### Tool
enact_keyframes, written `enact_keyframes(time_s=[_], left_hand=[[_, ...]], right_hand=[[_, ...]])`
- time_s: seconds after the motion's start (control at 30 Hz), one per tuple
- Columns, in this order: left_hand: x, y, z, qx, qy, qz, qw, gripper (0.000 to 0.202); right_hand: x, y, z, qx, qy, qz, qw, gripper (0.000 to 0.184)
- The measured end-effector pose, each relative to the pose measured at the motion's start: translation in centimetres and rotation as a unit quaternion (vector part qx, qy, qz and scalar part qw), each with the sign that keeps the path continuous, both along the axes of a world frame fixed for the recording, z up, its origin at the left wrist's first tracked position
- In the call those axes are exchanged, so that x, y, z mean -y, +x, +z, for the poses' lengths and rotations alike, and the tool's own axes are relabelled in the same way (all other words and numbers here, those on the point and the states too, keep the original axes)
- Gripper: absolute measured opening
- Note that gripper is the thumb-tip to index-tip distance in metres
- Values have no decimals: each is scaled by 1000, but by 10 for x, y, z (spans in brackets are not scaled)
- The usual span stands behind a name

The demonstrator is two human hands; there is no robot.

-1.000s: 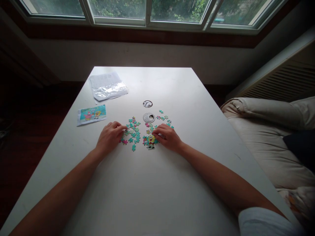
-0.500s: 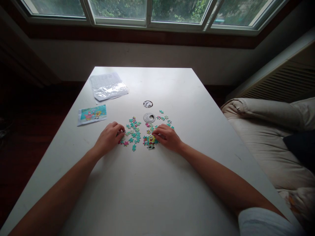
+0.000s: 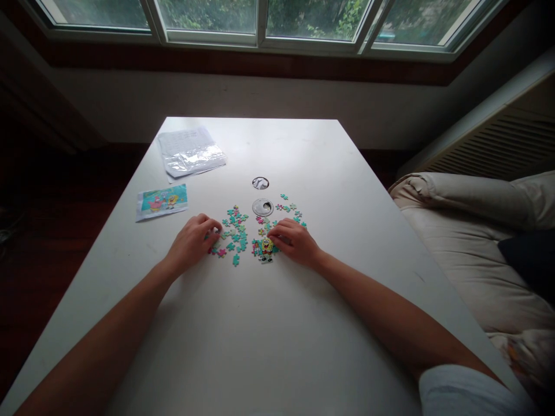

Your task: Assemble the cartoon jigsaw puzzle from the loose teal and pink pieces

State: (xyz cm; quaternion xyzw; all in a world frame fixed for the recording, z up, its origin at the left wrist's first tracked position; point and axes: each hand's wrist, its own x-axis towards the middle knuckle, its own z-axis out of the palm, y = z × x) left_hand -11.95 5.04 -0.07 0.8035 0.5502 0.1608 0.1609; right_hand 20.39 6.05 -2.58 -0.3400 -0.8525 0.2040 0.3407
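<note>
Several joined jigsaw puzzle pieces (image 3: 265,251) form a yellow square cartoon figure at the middle of the white table. My right hand (image 3: 297,241) rests at their right side, its thumb and fingers closed on the upper right edge. Left of that part, loose teal, green and pink puzzle pieces (image 3: 236,237) lie in a cluster. My left hand (image 3: 195,238) is at the cluster's left edge, fingers curved, with a small gap between thumb and index finger. It partly hides the pieces under it.
More loose pieces (image 3: 288,208) lie beyond my right hand. A metal-rimmed round grommet (image 3: 262,207) and a round hole (image 3: 261,183) are set in the table (image 3: 243,335). To the left lie a picture packet (image 3: 162,201) and a clear plastic sleeve with paper (image 3: 193,153).
The fingertips of my left hand have shifted slightly to the right and parted a little at the loose pieces. My right hand stays on the joined part.
</note>
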Motion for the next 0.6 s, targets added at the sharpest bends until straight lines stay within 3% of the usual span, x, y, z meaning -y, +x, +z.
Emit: enact_keyframes(time_s=[0.43, 0.6], left_hand=[[1, 1, -2, -7, 18, 14, 1000, 21], [5, 8, 1, 46, 1, 65, 997, 17]], right_hand=[[1, -2, 2, -3, 0, -2, 1000, 17], [1, -1, 1, -2, -3, -3, 1000, 16]])
